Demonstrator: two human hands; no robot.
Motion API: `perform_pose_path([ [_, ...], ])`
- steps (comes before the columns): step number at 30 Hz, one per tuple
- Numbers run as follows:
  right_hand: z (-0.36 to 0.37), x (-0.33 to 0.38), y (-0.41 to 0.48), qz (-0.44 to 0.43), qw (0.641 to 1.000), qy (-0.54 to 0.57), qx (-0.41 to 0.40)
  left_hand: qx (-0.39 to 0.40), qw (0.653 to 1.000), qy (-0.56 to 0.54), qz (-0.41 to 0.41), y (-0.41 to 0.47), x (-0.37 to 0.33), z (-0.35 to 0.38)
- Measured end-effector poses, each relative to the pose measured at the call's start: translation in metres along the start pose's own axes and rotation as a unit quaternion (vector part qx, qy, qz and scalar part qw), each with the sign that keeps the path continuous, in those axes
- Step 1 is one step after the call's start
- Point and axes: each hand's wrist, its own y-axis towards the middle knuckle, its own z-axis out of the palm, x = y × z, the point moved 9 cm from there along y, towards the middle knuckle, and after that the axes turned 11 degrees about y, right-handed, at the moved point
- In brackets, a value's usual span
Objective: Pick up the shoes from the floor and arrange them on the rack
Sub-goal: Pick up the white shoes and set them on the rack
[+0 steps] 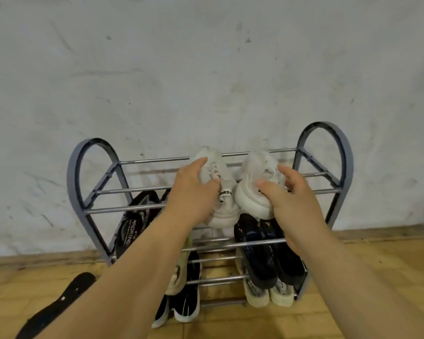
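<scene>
A grey metal shoe rack [93, 192] stands against the wall. On its top tier lie two white sneakers. My left hand [194, 194] grips the left white sneaker [218, 172]. My right hand [291, 196] grips the right white sneaker [252, 184]. Both shoes point toward the wall, heels toward me. On the middle tier sit black slippers [135, 223] at the left and a pair of dark sneakers [262, 250] at the right. The bottom tier holds black-and-white shoes [186, 304] and a cream pair [269, 293].
A black strap-like object [56, 304] lies on the wooden floor at the lower left. The stained white wall [206, 69] rises directly behind the rack. Bare top-tier bars extend left of the white sneakers.
</scene>
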Motion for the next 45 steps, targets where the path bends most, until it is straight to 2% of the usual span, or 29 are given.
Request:
perform_pose_path([
  [3, -0.011, -0.008, -0.001, 0.012, 1.000, -0.012, -0.025, 0.010, 0.998, 0.061, -0.004, -0.014, 0.013, -0.001],
  [7, -0.008, -0.020, -0.010, 0.090, 0.991, 0.095, 0.017, 0.028, 0.990, 0.129, -0.048, -0.037, 0.028, -0.006],
  [8, -0.005, -0.020, -0.013, 0.103, 0.987, 0.118, 0.033, 0.034, 0.991, 0.118, -0.060, -0.042, 0.031, -0.006],
  [10, -0.003, -0.019, -0.018, 0.109, 0.983, 0.144, 0.042, 0.071, 0.993, -0.002, -0.093, -0.052, 0.034, 0.005],
  [12, -0.007, -0.015, -0.022, 0.103, 0.981, 0.161, 0.034, 0.125, 0.972, -0.154, -0.123, -0.065, 0.036, 0.021],
  [15, -0.019, -0.011, -0.029, 0.112, 0.978, 0.170, 0.040, 0.129, 0.953, -0.244, -0.124, -0.074, 0.037, 0.022],
  [18, -0.037, 0.006, -0.046, 0.127, 0.977, 0.132, 0.112, 0.156, 0.943, -0.267, -0.127, -0.088, 0.033, 0.005],
  [21, -0.078, 0.020, -0.068, 0.146, 0.968, 0.096, 0.182, 0.245, 0.930, -0.258, -0.091, -0.111, 0.030, -0.019],
  [26, -0.158, 0.010, -0.091, 0.213, 0.962, 0.044, 0.167, 0.384, 0.895, -0.213, -0.071, -0.153, 0.037, -0.032],
  [32, -0.175, -0.016, -0.104, 0.255, 0.948, -0.002, 0.189, 0.462, 0.860, -0.205, -0.071, -0.170, 0.035, 0.005],
  [37, -0.164, -0.033, -0.087, 0.235, 0.965, -0.003, 0.120, 0.429, 0.882, -0.176, -0.084, -0.159, 0.039, 0.037],
  [42, -0.144, -0.065, -0.053, 0.187, 0.982, -0.008, 0.037, 0.314, 0.931, -0.154, -0.103, -0.122, 0.060, 0.074],
  [45, -0.124, -0.077, -0.033, 0.145, 0.989, -0.021, 0.010, 0.248, 0.949, -0.163, -0.107, -0.094, 0.067, 0.099],
])
